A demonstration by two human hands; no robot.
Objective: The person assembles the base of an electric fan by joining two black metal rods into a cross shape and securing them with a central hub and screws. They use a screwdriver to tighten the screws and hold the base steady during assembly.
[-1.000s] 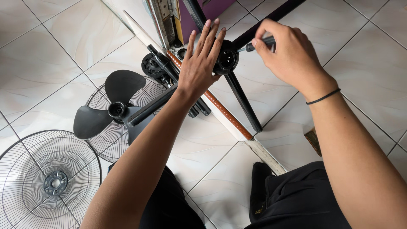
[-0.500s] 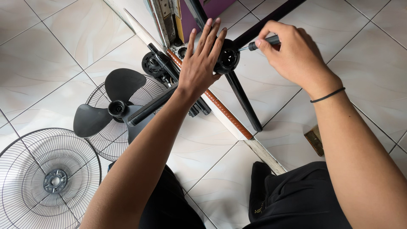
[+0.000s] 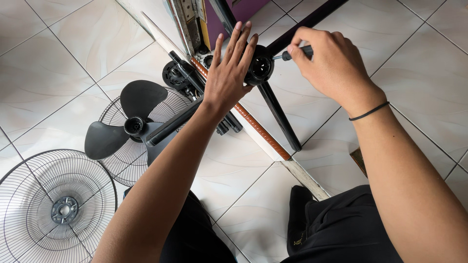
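Observation:
My left hand (image 3: 228, 78) lies flat with straight fingers against the black round hub (image 3: 260, 68) of a fan stand, steadying it. Black legs (image 3: 279, 115) spread out from that hub over the floor. My right hand (image 3: 327, 63) grips a black-handled screwdriver (image 3: 292, 53), and its metal tip points into the hub from the right. A black pole (image 3: 171, 124) runs from under my left wrist down to the left.
A black three-blade fan propeller (image 3: 136, 122) rests on a wire grille (image 3: 127, 160) at the left. A second round wire grille (image 3: 56, 207) lies at the lower left. A brown and white door threshold strip (image 3: 261, 136) crosses the tiled floor. My knees are at the bottom.
My right hand turns the screwdriver a little at the hub, shifting slightly right and back. The left hand stays pressed on the hub.

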